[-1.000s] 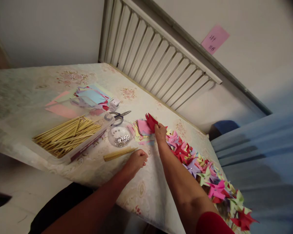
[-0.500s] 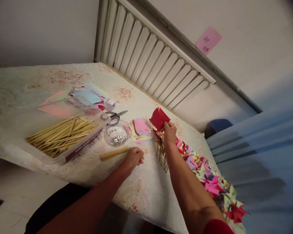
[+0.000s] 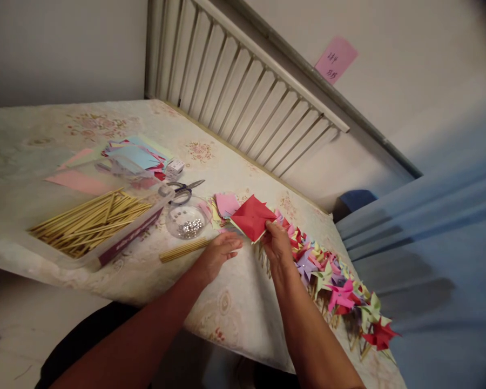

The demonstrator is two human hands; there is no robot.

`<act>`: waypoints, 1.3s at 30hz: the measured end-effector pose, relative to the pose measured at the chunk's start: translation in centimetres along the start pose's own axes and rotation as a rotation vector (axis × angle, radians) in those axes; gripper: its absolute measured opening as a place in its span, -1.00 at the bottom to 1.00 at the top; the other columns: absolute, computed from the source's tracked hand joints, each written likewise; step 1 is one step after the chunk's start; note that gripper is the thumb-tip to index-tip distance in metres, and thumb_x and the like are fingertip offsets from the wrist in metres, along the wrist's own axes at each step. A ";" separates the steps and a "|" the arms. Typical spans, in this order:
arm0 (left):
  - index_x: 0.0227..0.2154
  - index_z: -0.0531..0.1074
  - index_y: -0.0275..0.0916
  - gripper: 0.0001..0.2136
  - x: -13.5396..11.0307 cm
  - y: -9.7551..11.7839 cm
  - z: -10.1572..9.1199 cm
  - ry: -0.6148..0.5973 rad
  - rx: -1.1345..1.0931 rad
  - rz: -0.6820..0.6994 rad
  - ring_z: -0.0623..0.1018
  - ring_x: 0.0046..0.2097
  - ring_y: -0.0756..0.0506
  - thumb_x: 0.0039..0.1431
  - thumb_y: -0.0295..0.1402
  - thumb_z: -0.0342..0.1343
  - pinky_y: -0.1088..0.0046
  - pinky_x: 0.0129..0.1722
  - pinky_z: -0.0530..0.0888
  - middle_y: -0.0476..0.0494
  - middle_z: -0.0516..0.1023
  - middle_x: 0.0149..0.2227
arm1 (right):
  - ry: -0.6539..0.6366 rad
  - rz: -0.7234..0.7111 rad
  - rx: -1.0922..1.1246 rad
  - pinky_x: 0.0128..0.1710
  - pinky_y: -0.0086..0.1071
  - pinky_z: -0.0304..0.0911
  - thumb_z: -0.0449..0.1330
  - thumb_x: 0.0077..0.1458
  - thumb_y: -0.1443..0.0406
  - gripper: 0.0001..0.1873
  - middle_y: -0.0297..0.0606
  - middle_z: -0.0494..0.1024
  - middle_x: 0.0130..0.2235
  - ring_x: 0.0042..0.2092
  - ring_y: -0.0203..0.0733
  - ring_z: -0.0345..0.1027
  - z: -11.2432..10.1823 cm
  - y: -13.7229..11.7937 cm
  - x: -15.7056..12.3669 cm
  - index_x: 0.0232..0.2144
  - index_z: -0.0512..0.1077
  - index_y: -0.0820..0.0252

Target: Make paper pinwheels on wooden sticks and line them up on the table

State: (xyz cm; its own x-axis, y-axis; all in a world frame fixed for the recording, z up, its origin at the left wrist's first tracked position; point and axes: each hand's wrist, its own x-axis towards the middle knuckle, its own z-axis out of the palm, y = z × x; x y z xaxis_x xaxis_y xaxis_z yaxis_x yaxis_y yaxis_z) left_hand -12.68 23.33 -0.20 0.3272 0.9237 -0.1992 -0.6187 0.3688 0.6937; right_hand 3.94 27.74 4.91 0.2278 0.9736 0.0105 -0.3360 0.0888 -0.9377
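Observation:
My right hand [image 3: 277, 244] pinches a corner of a red cut paper square [image 3: 251, 217] and holds it just above the table. My left hand [image 3: 220, 252] lies beside it with loosely curled fingers that hold nothing, its fingertips close to the red paper's near edge. A small bundle of wooden sticks [image 3: 184, 250] lies on the table just left of that hand. Behind the red paper sits a little stack of coloured paper squares [image 3: 225, 206]. A row of finished paper pinwheels [image 3: 336, 286] runs along the table to the right of my right hand.
A clear round dish of silver pins [image 3: 186, 221] stands beside scissors [image 3: 182, 188]. A clear tray of wooden sticks [image 3: 91, 221] sits at the left, coloured paper sheets [image 3: 133, 156] behind it. A slatted rail [image 3: 243, 92] borders the floral table [image 3: 235, 313].
My right hand lifted the red paper off the stack and brought it toward me, turning it flat. My left hand rose from the table toward it. The view drifted left.

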 end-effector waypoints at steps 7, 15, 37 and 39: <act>-0.10 0.49 -0.25 -0.55 0.4 -0.3 0.2 -0.050 -0.148 0.098 0.54 -0.16 -0.09 -0.12 -0.28 0.37 0.40 -0.14 0.40 -0.19 0.60 -0.10 | -0.034 0.094 -0.001 -0.34 -0.37 0.48 0.38 -0.16 0.30 -0.81 -0.30 0.66 -0.34 -0.38 -0.21 0.53 -0.8 1.4 -3.6 -0.40 0.52 0.22; -0.24 0.50 -0.32 -0.58 0.9 -0.7 0.0 0.127 -0.119 0.115 0.56 -0.31 -0.08 -0.25 -0.34 0.39 0.37 -0.23 0.47 -0.16 0.62 -0.28 | -0.048 0.130 0.001 -0.32 -0.33 0.48 0.40 -0.18 0.27 -0.78 -0.32 0.66 -0.35 -0.39 -0.19 0.51 -1.0 2.2 -5.5 -0.38 0.56 0.19; -0.43 0.48 -0.27 -0.79 0.5 -0.8 -0.5 0.086 0.234 0.069 0.44 -0.42 -0.03 -0.22 -0.35 0.27 0.44 -0.33 0.32 -0.02 0.51 -0.49 | 0.056 0.105 -0.073 -0.28 -0.31 0.46 0.39 -0.20 0.28 -0.75 -0.31 0.64 -0.37 -0.37 -0.20 0.51 -3.0 1.4 -7.6 -0.37 0.53 0.16; -0.44 0.49 -0.26 -0.82 0.4 -0.8 -0.7 0.094 0.278 0.066 0.44 -0.42 -0.04 -0.21 -0.36 0.24 0.43 -0.34 0.31 -0.03 0.51 -0.50 | 0.072 0.085 -0.119 -0.30 -0.34 0.44 0.37 -0.18 0.27 -0.78 -0.33 0.62 -0.39 -0.40 -0.22 0.48 -3.6 1.2 -7.7 -0.37 0.53 0.16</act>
State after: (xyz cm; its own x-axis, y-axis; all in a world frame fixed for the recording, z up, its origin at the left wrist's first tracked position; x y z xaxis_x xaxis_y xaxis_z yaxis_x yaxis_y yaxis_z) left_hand -12.60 23.53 -1.33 0.2175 0.9550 -0.2019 -0.4129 0.2775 0.8675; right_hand 5.06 19.60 2.49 0.2695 0.9586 -0.0914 -0.2471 -0.0228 -0.9687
